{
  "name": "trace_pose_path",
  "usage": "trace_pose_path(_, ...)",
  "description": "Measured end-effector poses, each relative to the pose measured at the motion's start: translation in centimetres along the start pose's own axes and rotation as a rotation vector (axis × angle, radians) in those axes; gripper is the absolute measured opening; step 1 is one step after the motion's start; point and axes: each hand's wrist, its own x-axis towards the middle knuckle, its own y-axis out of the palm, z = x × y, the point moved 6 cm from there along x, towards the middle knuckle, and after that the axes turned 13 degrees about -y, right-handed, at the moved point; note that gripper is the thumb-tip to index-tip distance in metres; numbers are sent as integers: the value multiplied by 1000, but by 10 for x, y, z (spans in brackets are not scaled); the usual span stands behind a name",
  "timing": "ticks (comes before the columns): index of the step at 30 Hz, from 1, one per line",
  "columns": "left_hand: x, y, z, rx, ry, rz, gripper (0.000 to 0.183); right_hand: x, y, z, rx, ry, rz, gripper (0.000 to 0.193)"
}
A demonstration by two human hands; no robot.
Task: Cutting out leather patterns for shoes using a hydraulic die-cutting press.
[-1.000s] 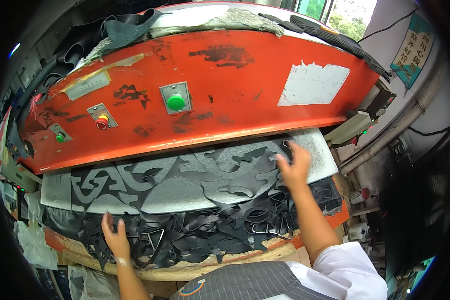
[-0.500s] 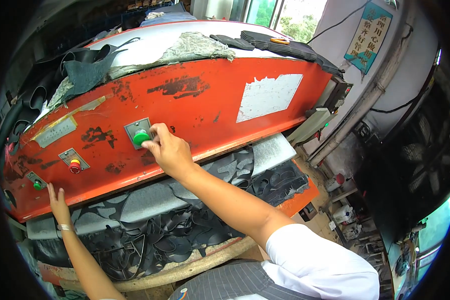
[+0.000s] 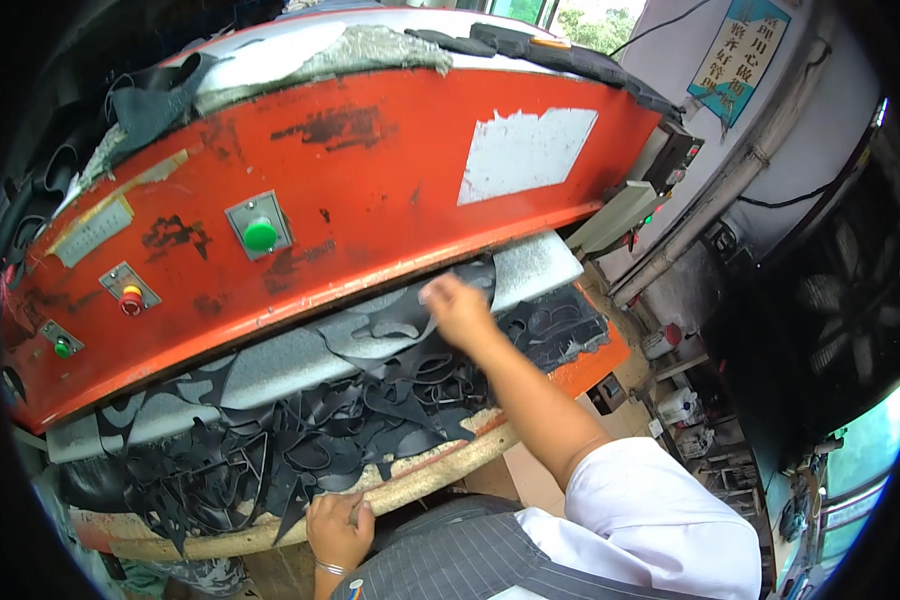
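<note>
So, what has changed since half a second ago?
The right hand left the large round green button, dropping to the cut black sheet on the pale grey board; whether it grips is unclear. The left hand moved down from beside the small green button to the tan curved rail. The black scrap heap stayed put.

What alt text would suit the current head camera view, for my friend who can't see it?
A person's right hand is at a dark cut-out sheet on a pale board beneath a large red machine panel; the left hand rests on a tan front rail. Dark scraps lie heaped between board and rail.
</note>
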Motion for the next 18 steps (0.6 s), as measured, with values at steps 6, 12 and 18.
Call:
trace_pose_path(6,13,13,5,-2,1,10,14,55,-65,-109,-458,242,-5,43)
trace_pose_path(12,31,26,13,10,-51,172,13,88,-23,-164,-568,156,230,58)
trace_pose_path(18,61,27,9,-34,-101,189,17,101,-44,-225,-209,124,104,46)
